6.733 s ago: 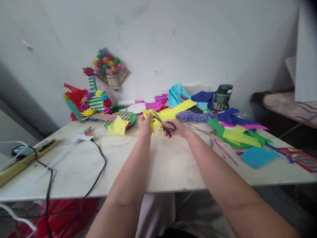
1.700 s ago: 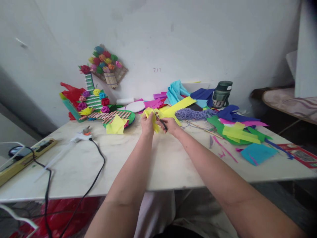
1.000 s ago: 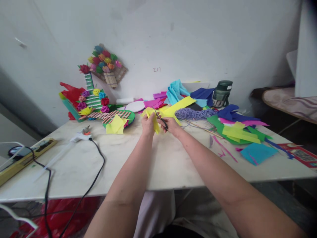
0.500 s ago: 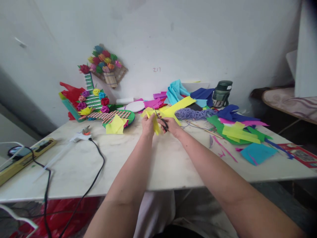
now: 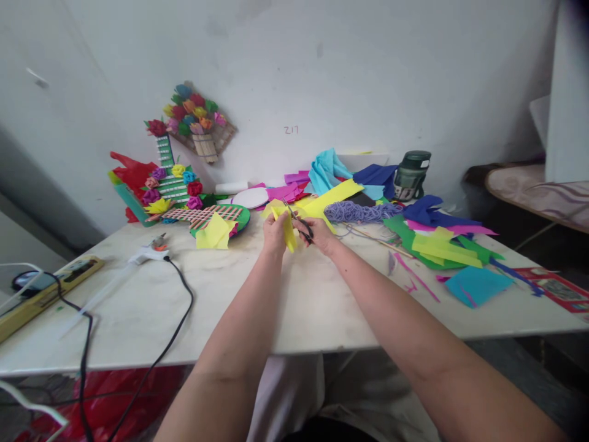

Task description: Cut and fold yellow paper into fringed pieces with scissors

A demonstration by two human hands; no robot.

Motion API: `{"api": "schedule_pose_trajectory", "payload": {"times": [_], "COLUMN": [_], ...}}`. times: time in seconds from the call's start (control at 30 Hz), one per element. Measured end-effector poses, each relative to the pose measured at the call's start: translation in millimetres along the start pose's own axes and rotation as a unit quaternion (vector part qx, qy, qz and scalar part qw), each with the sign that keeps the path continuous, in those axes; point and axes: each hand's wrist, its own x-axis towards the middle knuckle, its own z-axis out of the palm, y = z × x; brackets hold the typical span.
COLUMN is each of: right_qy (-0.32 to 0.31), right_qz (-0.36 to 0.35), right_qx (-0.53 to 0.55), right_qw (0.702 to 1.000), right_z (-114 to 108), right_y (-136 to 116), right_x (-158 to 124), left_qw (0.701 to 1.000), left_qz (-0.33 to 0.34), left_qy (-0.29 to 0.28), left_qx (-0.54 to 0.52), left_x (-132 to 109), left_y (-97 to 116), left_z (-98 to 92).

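Over the middle of the table, my left hand (image 5: 275, 232) is closed on a piece of yellow crepe paper (image 5: 289, 236). My right hand (image 5: 321, 234) grips a pair of scissors with black handles (image 5: 307, 233), their blades pointing up and left at the paper's edge. How far the blades stand apart is too small to tell. Behind my hands lies a wide yellow paper strip (image 5: 338, 195), beside a bundle of purple yarn (image 5: 359, 212). Another yellow paper piece (image 5: 214, 232) rests to the left, against a green craft base decorated with sticks and paper flowers (image 5: 242, 215).
A hot glue gun (image 5: 150, 253) with a black cord and a yellow power strip (image 5: 73, 279) lie on the left. Coloured paper, including a blue square (image 5: 478, 286), is spread on the right. A dark green jar (image 5: 411, 176) stands by the wall.
My hands, the yellow paper and the scissors stay nearly in the same place. The whole view has shifted very slightly.
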Motion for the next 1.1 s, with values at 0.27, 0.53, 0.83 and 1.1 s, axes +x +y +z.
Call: {"api": "schedule_pose_trajectory", "payload": {"times": [0.27,0.53,0.83,1.1], "right_qy": [-0.024,0.019,0.076,0.107], "right_qz": [0.007,0.007,-0.069,-0.047], "right_qx": [0.018,0.016,-0.158,-0.605], "right_qw": [1.0,1.0,0.982,0.787], "right_z": [0,1,-6,-16], "right_y": [-1,0,6,7], "right_x": [-2,2,6,4], "left_qw": [1.0,0.999,0.988,0.992], "left_qz": [-0.008,0.009,0.078,0.06], "left_qy": [-0.004,0.046,0.13,0.113], "left_qx": [-0.003,0.019,-0.008,0.001], "left_x": [0,6,16,15], "left_y": [-1,-4,3,4], "left_z": [-1.4,-7.3,-18.2,-17.3]}}
